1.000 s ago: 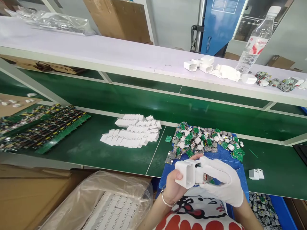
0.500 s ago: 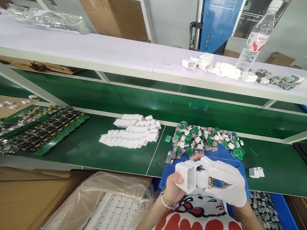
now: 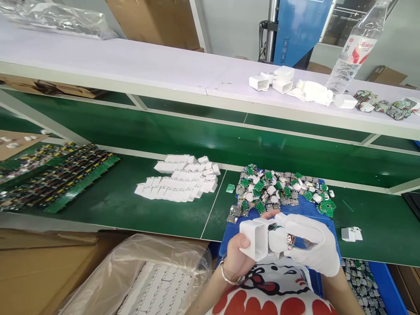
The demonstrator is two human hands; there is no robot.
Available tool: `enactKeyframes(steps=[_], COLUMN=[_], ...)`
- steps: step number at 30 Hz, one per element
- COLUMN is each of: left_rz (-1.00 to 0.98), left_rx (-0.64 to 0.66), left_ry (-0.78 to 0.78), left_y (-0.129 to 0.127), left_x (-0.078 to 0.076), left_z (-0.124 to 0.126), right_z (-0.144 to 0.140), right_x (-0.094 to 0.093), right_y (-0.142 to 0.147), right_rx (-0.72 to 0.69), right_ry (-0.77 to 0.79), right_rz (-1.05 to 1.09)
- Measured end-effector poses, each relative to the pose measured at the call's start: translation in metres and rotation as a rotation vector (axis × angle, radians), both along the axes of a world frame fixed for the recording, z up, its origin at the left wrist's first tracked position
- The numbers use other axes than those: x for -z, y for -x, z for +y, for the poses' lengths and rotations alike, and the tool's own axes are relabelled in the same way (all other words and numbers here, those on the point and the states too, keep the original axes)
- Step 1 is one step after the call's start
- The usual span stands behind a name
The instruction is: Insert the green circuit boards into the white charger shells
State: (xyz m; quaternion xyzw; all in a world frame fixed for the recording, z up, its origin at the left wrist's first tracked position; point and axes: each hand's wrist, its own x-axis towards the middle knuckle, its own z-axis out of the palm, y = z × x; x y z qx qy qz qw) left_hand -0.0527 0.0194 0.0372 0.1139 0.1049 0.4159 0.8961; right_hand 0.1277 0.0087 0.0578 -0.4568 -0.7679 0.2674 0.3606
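My left hand [image 3: 236,256], bare with a bracelet at the wrist, is closed around a white plastic housing [image 3: 252,239] whose open end faces right. Just right of that opening, my right hand [image 3: 320,247] in a white glove pinches a small circuit board assembly [image 3: 278,241], with a white pad on its face and bits of green showing. Fingers partly hide the board, and whether it touches the housing I cannot tell. Behind both hands, a pile of circuit boards [image 3: 269,190] lies on a blue tray [image 3: 328,227].
Rows of white housings [image 3: 177,179] stand left on the green bench; long board panels [image 3: 75,175] lie farther left. One white housing [image 3: 351,234] sits at right. Above runs a shelf [image 3: 147,65] with a water bottle [image 3: 356,50]. A plastic-lined box [image 3: 157,288] is below left.
The gloved fingers have shifted slightly around the circuit board assembly, showing more of its white pad. The left hand still holds the housing in nearly the same spot. The view has moved a little.
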Motion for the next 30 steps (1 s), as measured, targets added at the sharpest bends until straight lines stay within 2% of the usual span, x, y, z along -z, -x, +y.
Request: enactKeyframes(steps=[7, 17, 23, 27, 30], left_rz=[0.019, -0.004, -0.033, -0.023, -0.052], left_rx=[-0.026, -0.016, -0.02, -0.01, -0.004], left_ry=[0.02, 0.048, 0.095, 0.091, 0.09], left_y=[-0.001, 0.0, -0.002, -0.004, -0.004], left_x=[0.003, 0.007, 0.009, 0.008, 0.008], left_z=[0.001, -0.004, -0.008, -0.009, -0.009], right_z=[0.001, 0.004, 0.004, 0.002, -0.001], right_x=[-0.007, -0.016, -0.008, -0.001, -0.001], right_y=[0.007, 0.013, 0.008, 0.005, 0.006], right_rx=[-0.02, -0.001, 0.052, 0.086, 0.123], right_ry=[-0.011, 0.113, 0.086, 0.141, 0.082], right_rz=[0.023, 0.121, 0.186, 0.315, 0.258])
